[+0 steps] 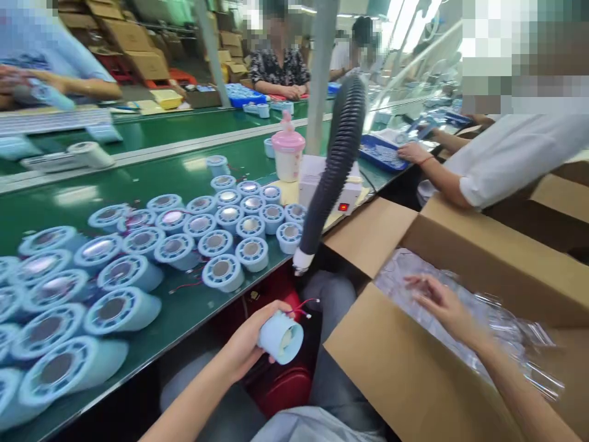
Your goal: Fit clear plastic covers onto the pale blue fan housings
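Observation:
My left hand point(251, 337) is wrapped round a light-blue cylindrical plastic housing point(291, 341), held above my lap with its hollow end facing me. Red and dark wires point(304, 307) with small white connectors stick out behind it. My right hand point(435, 301) hovers over the open cardboard box point(501, 252), its fingers loosely apart and slightly blurred, with nothing visible in them. Below it, clear plastic bags and transparent plastic parts point(501, 328) lie in the box. Many more blue housings point(223, 270) stand in rows on the green bench, round metallic discs facing up.
A black flexible duct point(329, 159) hangs over the bench edge, before a white box with a red switch point(343, 205). Behind are a pink-lidded cup point(288, 150) and a metal post point(319, 73). A co-worker's arm point(442, 175) reaches in at right; other people sit across the bench.

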Motion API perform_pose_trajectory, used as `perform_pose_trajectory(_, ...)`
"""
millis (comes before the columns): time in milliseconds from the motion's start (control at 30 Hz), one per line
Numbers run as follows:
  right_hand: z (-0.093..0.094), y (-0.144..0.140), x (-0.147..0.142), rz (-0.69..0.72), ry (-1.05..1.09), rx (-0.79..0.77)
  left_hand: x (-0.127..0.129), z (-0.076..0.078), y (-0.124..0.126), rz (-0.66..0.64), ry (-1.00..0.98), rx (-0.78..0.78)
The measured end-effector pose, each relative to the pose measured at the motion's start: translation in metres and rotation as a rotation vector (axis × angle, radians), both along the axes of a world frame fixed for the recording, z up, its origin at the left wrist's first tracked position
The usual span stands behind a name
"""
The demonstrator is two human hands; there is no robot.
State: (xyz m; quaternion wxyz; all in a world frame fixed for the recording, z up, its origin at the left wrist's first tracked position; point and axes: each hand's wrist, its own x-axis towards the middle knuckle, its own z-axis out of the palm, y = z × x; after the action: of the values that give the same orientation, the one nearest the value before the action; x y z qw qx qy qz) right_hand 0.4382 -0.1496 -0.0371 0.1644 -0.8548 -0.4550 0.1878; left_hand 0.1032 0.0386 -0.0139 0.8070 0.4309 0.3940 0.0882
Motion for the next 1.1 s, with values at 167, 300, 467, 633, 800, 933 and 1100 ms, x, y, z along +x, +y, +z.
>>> perform_pose_trajectory(167, 0.022, 0.041, -0.135, 0.74, -0.075, 0.377, -0.012, 0.0, -0.008, -0.005, 0.011, 0.082)
perform_pose_trajectory(300, 0.024, 0.074, -0.184, 0.746, -0.186, 0.387, -0.031, 0.012, -0.016, -0.057, 0.063, 0.215)
perform_pose_trajectory(467, 0.027, 0.091, -0.186, 0.837, 0.127, 0.195, -0.047, 0.028, -0.021, -0.11, 0.1, 0.627)
perform_pose_trajectory(633, 0.039, 0.093, -0.187, 0.651, 0.599, 0.201, -0.053, 0.017, -0.019, -0.072, 0.064, 0.866)
perform_pose_trajectory(800, 0.039, 0.094, -0.186, 0.393, 0.83, 0.261, -0.054, 0.007, -0.019, -0.14, -0.017, 0.93)
perform_pose_trajectory(933, 0.038, 0.095, -0.181, 0.186, 1.09, 0.268, -0.054, 0.011, -0.023, -0.16, -0.074, 0.644)
perform_pose_trajectory(1100, 0.042, 0.089, -0.177, 0.426, 1.001, 0.354, -0.053, 0.013, -0.03, 0.025, -0.18, 0.301)
